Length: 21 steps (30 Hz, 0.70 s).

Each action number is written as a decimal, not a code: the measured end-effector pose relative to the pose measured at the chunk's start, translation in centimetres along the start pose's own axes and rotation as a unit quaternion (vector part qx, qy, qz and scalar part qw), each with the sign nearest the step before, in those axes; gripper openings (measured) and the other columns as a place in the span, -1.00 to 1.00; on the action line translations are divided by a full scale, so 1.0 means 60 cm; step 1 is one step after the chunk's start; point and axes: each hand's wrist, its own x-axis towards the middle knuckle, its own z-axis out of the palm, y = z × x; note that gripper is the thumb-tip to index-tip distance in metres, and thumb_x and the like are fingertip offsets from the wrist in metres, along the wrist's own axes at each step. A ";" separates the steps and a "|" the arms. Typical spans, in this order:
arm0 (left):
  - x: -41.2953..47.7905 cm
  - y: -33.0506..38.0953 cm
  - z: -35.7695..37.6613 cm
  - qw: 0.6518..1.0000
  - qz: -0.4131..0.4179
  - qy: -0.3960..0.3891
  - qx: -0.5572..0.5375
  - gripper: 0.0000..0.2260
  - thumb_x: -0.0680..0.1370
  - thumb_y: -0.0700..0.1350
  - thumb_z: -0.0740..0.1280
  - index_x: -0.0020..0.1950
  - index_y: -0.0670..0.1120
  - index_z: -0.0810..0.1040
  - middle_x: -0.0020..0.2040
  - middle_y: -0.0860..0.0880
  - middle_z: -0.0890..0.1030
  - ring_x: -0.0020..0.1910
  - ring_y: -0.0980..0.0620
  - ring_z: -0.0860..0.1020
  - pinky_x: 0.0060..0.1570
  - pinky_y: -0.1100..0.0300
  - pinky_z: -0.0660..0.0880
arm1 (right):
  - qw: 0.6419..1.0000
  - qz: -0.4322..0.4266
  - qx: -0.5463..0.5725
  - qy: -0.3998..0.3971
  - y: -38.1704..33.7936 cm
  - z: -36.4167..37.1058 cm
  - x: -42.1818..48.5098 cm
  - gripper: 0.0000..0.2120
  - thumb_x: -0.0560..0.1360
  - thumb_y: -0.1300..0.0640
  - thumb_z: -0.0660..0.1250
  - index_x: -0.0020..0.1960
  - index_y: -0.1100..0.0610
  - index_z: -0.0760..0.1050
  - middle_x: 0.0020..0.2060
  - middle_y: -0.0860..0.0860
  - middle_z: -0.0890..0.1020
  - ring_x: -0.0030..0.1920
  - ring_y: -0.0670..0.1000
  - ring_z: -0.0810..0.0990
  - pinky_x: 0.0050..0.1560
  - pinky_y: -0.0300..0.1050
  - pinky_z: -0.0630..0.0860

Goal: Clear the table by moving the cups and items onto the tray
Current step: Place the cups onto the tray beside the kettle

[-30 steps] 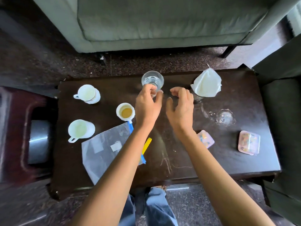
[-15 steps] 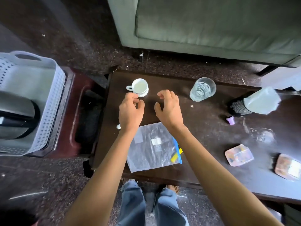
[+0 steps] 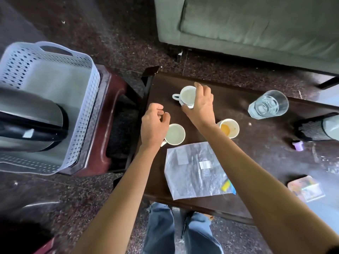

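Since half a second ago, our right hand (image 3: 200, 105) has crossed from the middle of the table (image 3: 266, 162) to the far cup (image 3: 186, 96). It now grips the cup from above, fingers over the rim and thumb at the near side by the saucer (image 3: 190, 106). Our left hand (image 3: 155, 123), which was just below that cup, has dropped back toward the table's left edge. It hangs loosely curled and holds nothing, and it overlaps the left side of the near cup (image 3: 175, 134), whose handle is hidden under the wrist.

Both white cups stand upright near the left end of the table. Just beyond our right forearm stands a third cup (image 3: 230, 128) with an orange-brown residue at the bottom. A clear zip bag (image 3: 196, 171) lies flat by the near edge, below the cups. The glass (image 3: 267, 104) of water stands farther right along the far edge. A small purple cap (image 3: 297, 145) and a pink box (image 3: 305, 188) lie well to the right.

The tray (image 3: 83, 114), a pale perforated basket, sits off the table to the left on a maroon stool (image 3: 102, 143). A steel kettle (image 3: 31, 114) is inside it.
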 end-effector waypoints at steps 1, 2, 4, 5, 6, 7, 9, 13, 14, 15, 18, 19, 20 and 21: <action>0.005 -0.003 -0.003 1.000 0.000 -0.001 -0.001 -0.78 0.50 -0.15 0.34 0.13 -0.13 0.50 0.00 -0.06 0.63 -0.01 0.01 0.60 -0.02 0.10 0.56 | 1.000 0.003 -0.003 -0.015 -0.002 0.007 0.007 -0.27 0.43 0.16 0.45 0.49 0.20 0.18 0.39 0.21 0.29 0.33 0.22 0.32 0.34 0.04 0.31; 0.009 -0.006 -0.005 1.000 0.000 -0.002 -0.001 -0.78 0.50 -0.15 0.34 0.13 -0.13 0.50 0.00 -0.06 0.63 -0.01 0.02 0.60 -0.02 0.11 0.56 | 0.999 0.007 -0.005 -0.032 -0.002 0.012 0.013 -0.25 0.45 0.16 0.44 0.51 0.18 0.14 0.45 0.21 0.24 0.40 0.22 0.25 0.39 0.04 0.27; 0.019 -0.011 -0.011 1.000 0.000 -0.002 -0.001 -0.78 0.50 -0.14 0.34 0.13 -0.13 0.50 0.00 -0.07 0.64 -0.01 0.02 0.60 -0.02 0.12 0.56 | 0.998 0.017 -0.010 -0.066 -0.001 0.023 0.023 -0.23 0.47 0.17 0.43 0.54 0.13 0.09 0.51 0.20 0.14 0.48 0.22 0.14 0.45 0.06 0.19; 0.024 -0.013 -0.013 1.000 0.000 -0.003 -0.002 -0.78 0.50 -0.14 0.34 0.14 -0.13 0.50 0.00 -0.07 0.64 0.00 0.02 0.60 -0.01 0.11 0.56 | 0.997 0.019 -0.016 -0.073 -0.002 0.028 0.025 -0.24 0.47 0.17 0.42 0.55 0.12 0.09 0.52 0.19 0.13 0.49 0.22 0.12 0.46 0.07 0.19; 0.028 -0.015 -0.017 1.000 -0.001 -0.003 -0.002 -0.78 0.50 -0.14 0.34 0.14 -0.13 0.50 0.01 -0.07 0.64 0.00 0.02 0.60 -0.01 0.11 0.56 | 0.997 0.020 -0.025 -0.070 -0.002 0.032 0.028 -0.25 0.48 0.18 0.42 0.54 0.11 0.11 0.51 0.19 0.14 0.48 0.23 0.14 0.44 0.08 0.21; 0.032 -0.017 -0.019 1.000 -0.002 -0.004 -0.003 -0.77 0.50 -0.14 0.34 0.14 -0.13 0.50 0.01 -0.08 0.64 0.00 0.01 0.60 -0.01 0.12 0.56 | 0.998 0.018 -0.034 -0.058 -0.001 0.035 0.029 -0.28 0.48 0.19 0.42 0.53 0.11 0.14 0.49 0.19 0.18 0.45 0.24 0.19 0.41 0.09 0.26; 0.039 -0.022 -0.028 1.000 -0.004 0.003 -0.006 -0.77 0.50 -0.15 0.34 0.14 -0.13 0.50 0.01 -0.08 0.63 -0.01 0.00 0.60 -0.01 0.12 0.55 | 0.998 0.014 -0.049 -0.030 -0.004 0.039 0.032 -0.34 0.48 0.19 0.40 0.50 0.13 0.20 0.41 0.19 0.29 0.35 0.24 0.32 0.33 0.09 0.36; 0.056 -0.027 -0.052 1.000 -0.003 0.016 -0.011 -0.77 0.50 -0.14 0.34 0.15 -0.13 0.49 0.02 -0.07 0.62 -0.01 -0.01 0.60 0.01 0.09 0.55 | 0.998 0.007 -0.052 -0.033 -0.014 0.038 0.040 -0.35 0.45 0.16 0.42 0.48 0.15 0.25 0.32 0.19 0.36 0.27 0.22 0.37 0.27 0.08 0.39; 0.059 -0.026 -0.061 1.000 -0.003 0.023 -0.014 -0.76 0.51 -0.14 0.33 0.15 -0.13 0.49 0.02 -0.07 0.62 -0.01 -0.01 0.59 0.02 0.09 0.55 | 0.998 -0.003 -0.048 -0.033 -0.023 0.035 0.041 -0.34 0.45 0.13 0.43 0.47 0.15 0.26 0.31 0.19 0.37 0.26 0.22 0.38 0.27 0.08 0.40; 0.064 -0.026 -0.074 0.999 -0.003 0.034 -0.017 -0.76 0.51 -0.13 0.33 0.15 -0.13 0.49 0.02 -0.07 0.62 0.00 -0.01 0.59 0.02 0.08 0.55 | 0.998 -0.020 -0.045 -0.029 -0.040 0.033 0.043 -0.34 0.44 0.11 0.44 0.46 0.15 0.28 0.30 0.19 0.39 0.25 0.22 0.39 0.26 0.08 0.41; 0.076 -0.017 -0.107 0.996 -0.002 0.088 0.000 -0.76 0.50 -0.09 0.34 0.14 -0.09 0.48 0.01 -0.02 0.62 -0.03 0.01 0.60 -0.04 0.03 0.57 | 0.997 -0.076 -0.015 0.004 -0.103 0.017 0.057 -0.36 0.42 0.02 0.45 0.43 0.15 0.35 0.24 0.18 0.45 0.22 0.20 0.44 0.23 0.04 0.44; 0.082 -0.015 -0.125 0.993 -0.007 0.114 -0.001 -0.76 0.50 -0.07 0.34 0.14 -0.09 0.48 0.00 -0.01 0.62 -0.04 0.01 0.60 -0.05 0.03 0.57 | 0.995 -0.096 0.005 0.012 -0.135 0.012 0.065 -0.37 0.41 0.00 0.46 0.41 0.15 0.37 0.22 0.18 0.46 0.21 0.19 0.46 0.22 0.02 0.44; 0.089 -0.012 -0.143 0.990 -0.014 0.141 -0.013 -0.75 0.49 -0.07 0.33 0.14 -0.09 0.48 -0.01 -0.01 0.62 -0.06 0.02 0.61 -0.04 0.05 0.56 | 0.992 -0.119 0.025 0.019 -0.170 0.008 0.075 -0.38 0.40 -0.02 0.46 0.39 0.15 0.40 0.20 0.18 0.48 0.19 0.18 0.49 0.22 -0.02 0.44; 0.096 -0.010 -0.163 0.985 -0.023 0.166 -0.030 -0.76 0.50 -0.08 0.32 0.14 -0.09 0.48 -0.02 -0.02 0.63 -0.07 0.01 0.61 -0.03 0.09 0.55 | 0.988 -0.145 0.042 0.024 -0.206 0.002 0.086 -0.39 0.39 -0.02 0.47 0.38 0.16 0.42 0.18 0.17 0.50 0.17 0.17 0.51 0.23 -0.07 0.43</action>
